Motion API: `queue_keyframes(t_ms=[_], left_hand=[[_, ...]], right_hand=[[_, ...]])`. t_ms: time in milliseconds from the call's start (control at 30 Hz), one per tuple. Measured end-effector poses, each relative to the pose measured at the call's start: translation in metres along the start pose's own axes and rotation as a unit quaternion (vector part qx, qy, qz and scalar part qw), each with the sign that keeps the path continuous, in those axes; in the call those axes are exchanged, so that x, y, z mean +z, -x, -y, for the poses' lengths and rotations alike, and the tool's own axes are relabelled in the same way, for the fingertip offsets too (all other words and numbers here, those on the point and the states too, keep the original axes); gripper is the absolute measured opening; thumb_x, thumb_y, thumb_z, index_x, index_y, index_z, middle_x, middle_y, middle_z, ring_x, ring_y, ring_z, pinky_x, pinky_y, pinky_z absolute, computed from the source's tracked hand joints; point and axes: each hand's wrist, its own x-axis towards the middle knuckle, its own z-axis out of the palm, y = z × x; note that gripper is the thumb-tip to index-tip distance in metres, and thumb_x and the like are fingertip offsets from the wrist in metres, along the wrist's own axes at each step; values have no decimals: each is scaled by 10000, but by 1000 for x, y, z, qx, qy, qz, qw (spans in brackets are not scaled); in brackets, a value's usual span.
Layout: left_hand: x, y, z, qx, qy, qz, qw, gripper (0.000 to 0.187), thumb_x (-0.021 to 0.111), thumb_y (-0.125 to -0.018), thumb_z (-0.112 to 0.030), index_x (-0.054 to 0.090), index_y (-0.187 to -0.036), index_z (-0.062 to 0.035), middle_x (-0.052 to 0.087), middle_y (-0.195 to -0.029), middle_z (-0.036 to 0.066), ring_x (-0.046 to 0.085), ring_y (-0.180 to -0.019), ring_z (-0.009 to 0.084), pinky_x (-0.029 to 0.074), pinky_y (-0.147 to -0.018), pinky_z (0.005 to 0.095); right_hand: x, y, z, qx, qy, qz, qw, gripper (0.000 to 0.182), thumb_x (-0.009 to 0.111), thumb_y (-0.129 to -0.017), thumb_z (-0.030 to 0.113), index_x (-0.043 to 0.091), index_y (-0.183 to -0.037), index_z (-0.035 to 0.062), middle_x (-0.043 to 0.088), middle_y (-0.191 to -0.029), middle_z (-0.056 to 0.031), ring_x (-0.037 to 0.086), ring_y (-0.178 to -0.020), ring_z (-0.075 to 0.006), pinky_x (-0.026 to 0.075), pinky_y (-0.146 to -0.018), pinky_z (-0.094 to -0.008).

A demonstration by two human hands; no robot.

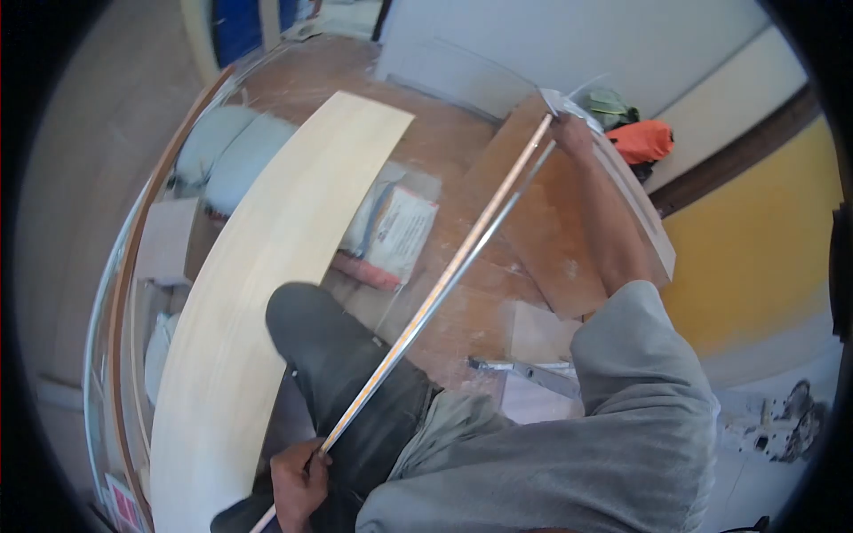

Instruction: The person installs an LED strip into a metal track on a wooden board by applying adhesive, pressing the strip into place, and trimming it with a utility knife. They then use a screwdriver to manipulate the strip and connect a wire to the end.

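A long narrow strip (435, 298), with a wood-coloured face and a shiny silvery edge, runs diagonally across my lap. My left hand (299, 487) is closed around its lower part, and the strip continues past it at the bottom of the view. At the far upper end my right hand (573, 138) grips the strip with the arm stretched out. To the left of my bent knee lies a long pale wooden board (267, 240). Some of the fingers of both hands are hidden.
A printed bag (400, 231) lies on the brown floor beyond my knee. Brown boards (542, 231) rest at the right, near an orange bag (641, 140). A metal tool (542, 377) lies beside me. White sacks (235, 147) and a box (169, 240) stand left of the pale board.
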Motion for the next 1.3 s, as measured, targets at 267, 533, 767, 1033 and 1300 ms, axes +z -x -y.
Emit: queue_keyframes(t_ms=[267,533,767,1033,1300], left_hand=[[-5,-12,-4,31,-24,23,999,204,612,-863,-55,723,-1017,22,681,-832,219,676,-775,399,528,-721,457],[45,-71,-29,120,5,-2,993,186,587,-868,-24,705,-1008,9,655,-815,219,665,-788,407,510,-716,467],[18,-108,-43,129,-39,-11,991,181,589,-828,6,690,-969,56,664,-906,291,645,-889,475,509,-817,510],[9,-118,1,38,-12,-16,999,264,610,-852,-5,733,-1084,19,722,-848,197,710,-727,323,548,-701,378],[-8,-96,31,57,3,-38,998,210,624,-907,-20,739,-1075,33,689,-775,101,636,-613,161,511,-604,337]], right_hand=[[64,-59,-32,-114,242,161,950,437,568,-901,145,652,-1311,20,731,-1004,-271,737,-977,-394,567,-819,-506],[-99,169,259,-226,-286,391,845,296,695,-813,-6,760,-1101,15,751,-1075,-134,726,-981,-260,568,-844,-353],[-62,246,361,-512,-343,276,738,372,762,-818,93,708,-1186,88,659,-1094,-120,678,-986,-342,577,-784,-427],[-14,251,386,-523,-331,290,730,298,749,-811,4,709,-1106,22,671,-1049,-131,696,-928,-345,571,-785,-421],[-1,264,390,-481,-380,291,735,301,754,-789,-34,727,-1080,41,681,-1001,-111,699,-902,-319,573,-780,-406]])
